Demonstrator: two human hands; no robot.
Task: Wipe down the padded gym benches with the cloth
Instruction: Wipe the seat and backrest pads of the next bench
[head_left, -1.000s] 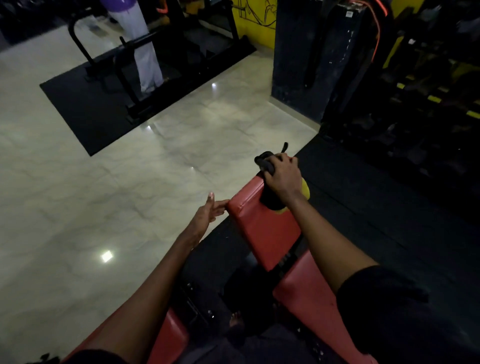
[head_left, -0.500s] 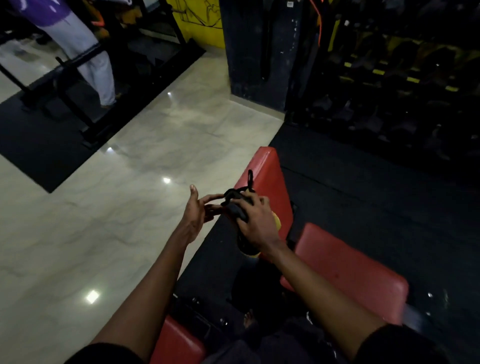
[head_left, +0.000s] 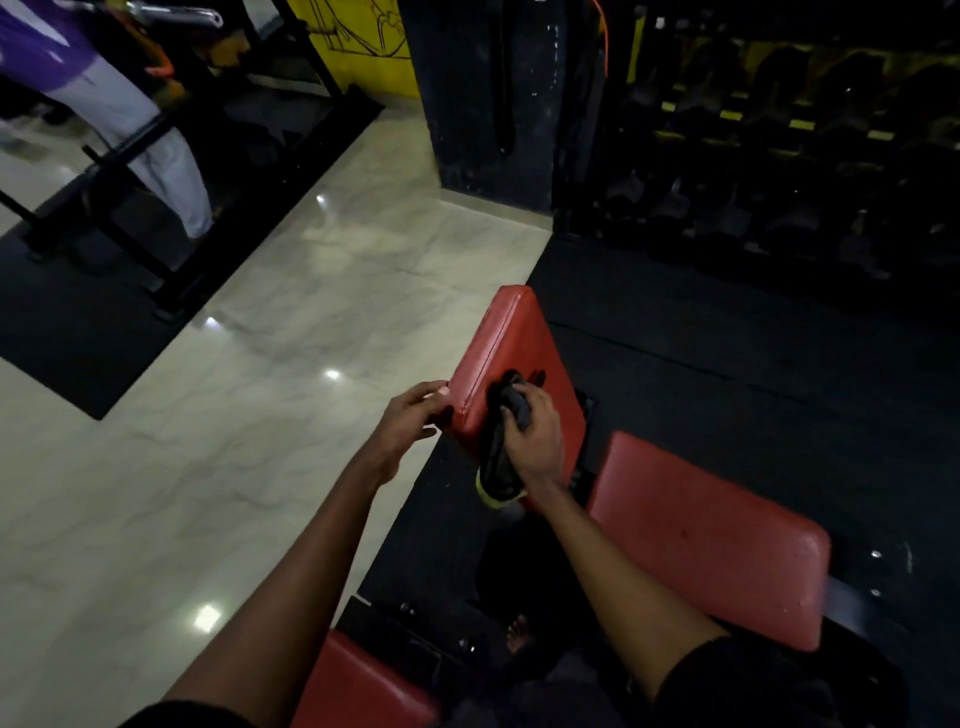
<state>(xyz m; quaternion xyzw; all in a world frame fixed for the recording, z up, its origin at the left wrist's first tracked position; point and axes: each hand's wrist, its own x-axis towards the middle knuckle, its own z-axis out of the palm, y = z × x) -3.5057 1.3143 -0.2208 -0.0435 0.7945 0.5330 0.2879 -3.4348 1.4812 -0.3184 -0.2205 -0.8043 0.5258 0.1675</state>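
Note:
A red padded bench back (head_left: 511, 338) slopes away in front of me. My right hand (head_left: 535, 439) presses a dark cloth (head_left: 498, 457) with a yellow edge against its near half. My left hand (head_left: 413, 415) rests with fingers apart on the pad's left side edge, holding nothing. A second red pad (head_left: 711, 540) lies to the right of my right forearm. A third red pad (head_left: 358, 686) shows at the bottom, partly under my left arm.
Black rubber matting (head_left: 727, 364) spreads under and right of the bench. Pale marble floor (head_left: 234, 441) lies to the left. A dark pillar (head_left: 483, 104) stands ahead, a dumbbell rack (head_left: 779, 156) behind right. A person in white trousers (head_left: 156, 150) stands by a black frame far left.
My right hand has slid the cloth down the red back pad toward me. My left hand has come onto the pad's left edge. The view has swung, showing the right pad.

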